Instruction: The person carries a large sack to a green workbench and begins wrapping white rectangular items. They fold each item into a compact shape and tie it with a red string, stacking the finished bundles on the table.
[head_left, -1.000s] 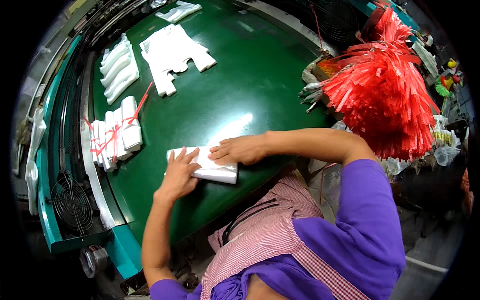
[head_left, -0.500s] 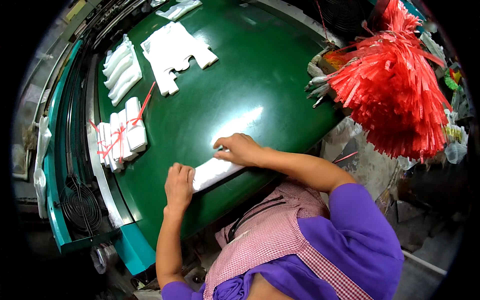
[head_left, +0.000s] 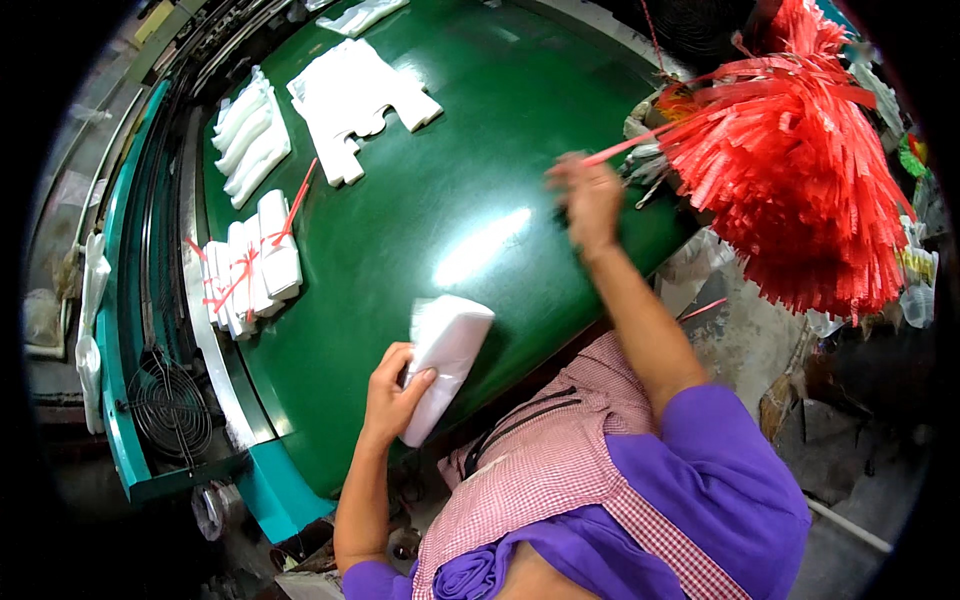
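My left hand [head_left: 395,395] grips a folded bundle of white plastic bags [head_left: 450,350] by its lower part, thumb on top, and the bundle stands tilted near the table's front edge. Out to the right, my right hand [head_left: 590,200] is closed on one red plastic strip [head_left: 632,146], somewhat smeared by motion. That strip runs taut to a thick hanging bunch of red strips [head_left: 790,190]. At the left of the green table [head_left: 400,240] lie several folded white bundles [head_left: 250,265] tied with red strips.
Farther back on the table are a flat stack of white carrier bags [head_left: 355,95] and several loosely folded white bags [head_left: 250,135]. A teal metal frame [head_left: 112,420] with a round wire guard [head_left: 170,405] borders the left side.
My right hand has left the white bundle, moved up and right, and taken hold of a red strip. My left hand has lifted and turned the bundle more upright.
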